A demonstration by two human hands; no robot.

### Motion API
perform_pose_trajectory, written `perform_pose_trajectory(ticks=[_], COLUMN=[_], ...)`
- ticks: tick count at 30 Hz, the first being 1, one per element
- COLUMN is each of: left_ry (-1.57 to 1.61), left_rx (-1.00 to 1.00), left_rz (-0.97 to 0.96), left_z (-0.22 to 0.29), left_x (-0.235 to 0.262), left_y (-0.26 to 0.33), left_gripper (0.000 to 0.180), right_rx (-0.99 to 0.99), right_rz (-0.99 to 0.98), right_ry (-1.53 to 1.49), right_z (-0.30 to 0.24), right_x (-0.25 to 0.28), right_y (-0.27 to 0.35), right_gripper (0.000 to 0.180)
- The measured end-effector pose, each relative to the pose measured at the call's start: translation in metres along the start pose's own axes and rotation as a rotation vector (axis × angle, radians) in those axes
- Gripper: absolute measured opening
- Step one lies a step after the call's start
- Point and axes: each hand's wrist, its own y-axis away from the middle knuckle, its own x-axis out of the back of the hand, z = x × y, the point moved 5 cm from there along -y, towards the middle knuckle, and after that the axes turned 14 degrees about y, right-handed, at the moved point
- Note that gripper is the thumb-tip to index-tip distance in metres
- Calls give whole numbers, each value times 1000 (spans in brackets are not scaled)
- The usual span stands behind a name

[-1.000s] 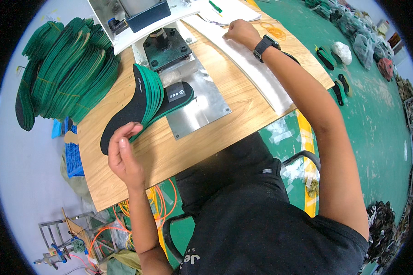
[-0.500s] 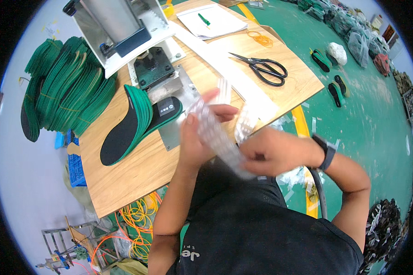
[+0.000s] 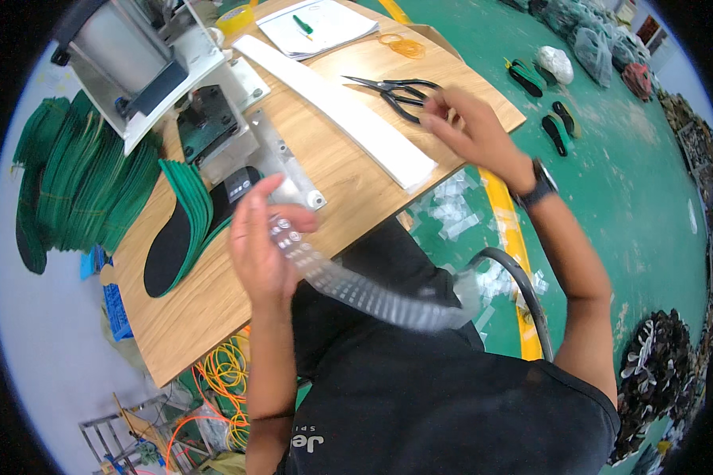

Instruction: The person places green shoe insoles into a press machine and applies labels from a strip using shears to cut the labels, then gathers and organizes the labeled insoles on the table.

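Observation:
My left hand (image 3: 263, 249), thumb and fingers closed together, holds one end of a long clear strip (image 3: 356, 291) printed with rows of small pale marks. The strip sags across my lap, its far end blurred. At the table's right side, my right hand (image 3: 477, 133) has its curled fingers at the handles of black scissors (image 3: 390, 89), which lie on the wood with blades pointing left. Left of my left hand is a small stack of green-edged black insoles (image 3: 184, 226). Another insole (image 3: 238, 186) with a pale label lies under the press (image 3: 214, 131), partly hidden.
A long white strip (image 3: 337, 111) crosses the wooden table (image 3: 325, 170). Behind it are a paper pad (image 3: 317, 32), a green pen (image 3: 302, 24) and rubber bands (image 3: 404, 46). Many insoles (image 3: 87, 170) stand bundled at left. Clear scraps (image 3: 455, 206) litter the floor; a black hose (image 3: 523, 277) curves nearby.
My right hand has let go of the clear strip and moved up and right to the scissors. The left hand keeps the strip, now hanging longer. The view has shifted a little right.

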Motion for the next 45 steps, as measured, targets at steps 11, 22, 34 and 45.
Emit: perform_pose_trajectory(ticks=[11,22,34,45], left_ry=[99,226,143,186], left_rx=[0,43,-131,56], left_rz=[-6,-140,-215,22], left_z=[-19,-33,-18,-26], left_x=[-3,-42,-20,26], left_y=[1,2,5,18], left_gripper=[42,49,56,15], right_rx=[-317,-320,-298,-520], right_rz=[-348,-249,46,-257], right_ry=[276,-634,-699,-978], right_z=[58,-130,-149,-158], right_x=[-24,-26,-60,-58], right_y=[-31,47,48,53], right_gripper=[35,34,27,31])
